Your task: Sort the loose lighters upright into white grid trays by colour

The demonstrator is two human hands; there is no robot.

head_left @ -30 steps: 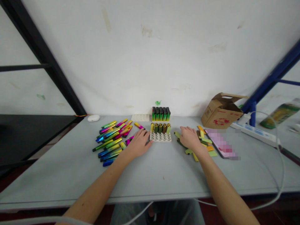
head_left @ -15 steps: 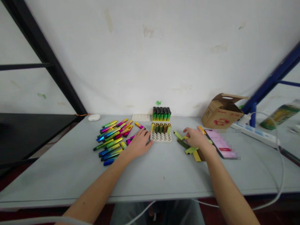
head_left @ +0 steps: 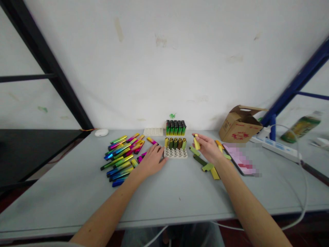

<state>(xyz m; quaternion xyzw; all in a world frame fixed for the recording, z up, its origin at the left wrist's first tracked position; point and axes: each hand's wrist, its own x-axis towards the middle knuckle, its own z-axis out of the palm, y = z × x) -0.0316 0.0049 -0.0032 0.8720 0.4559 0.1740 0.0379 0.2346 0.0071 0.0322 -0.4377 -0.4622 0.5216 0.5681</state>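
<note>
My left hand [head_left: 153,160] lies with its fingers stretched out at the left edge of a white tray [head_left: 175,154] full of round holes. Upright in the tray's back row stand several lighters [head_left: 175,143] in yellow, dark green, brown and light green. My right hand [head_left: 207,147] pinches a yellow lighter [head_left: 196,142], raised above the table to the right of the tray. Below and beside that hand lie loose green lighters [head_left: 199,159] and a yellow lighter [head_left: 215,173]; part of this pile is hidden by the hand and wrist.
Left of my left hand lies a heap of shiny coloured lighters [head_left: 120,161]. Behind the tray stand rows of green-black lighters [head_left: 175,127], beside another white tray [head_left: 153,131]. A phone [head_left: 239,159], an open cardboard box [head_left: 239,127], a power strip [head_left: 277,147] and a white case [head_left: 101,132] are also there.
My right hand has lifted a yellow lighter from the right-hand pile and moved it up and slightly left. My left hand stays at the tray's edge. The view has shifted slightly.
</note>
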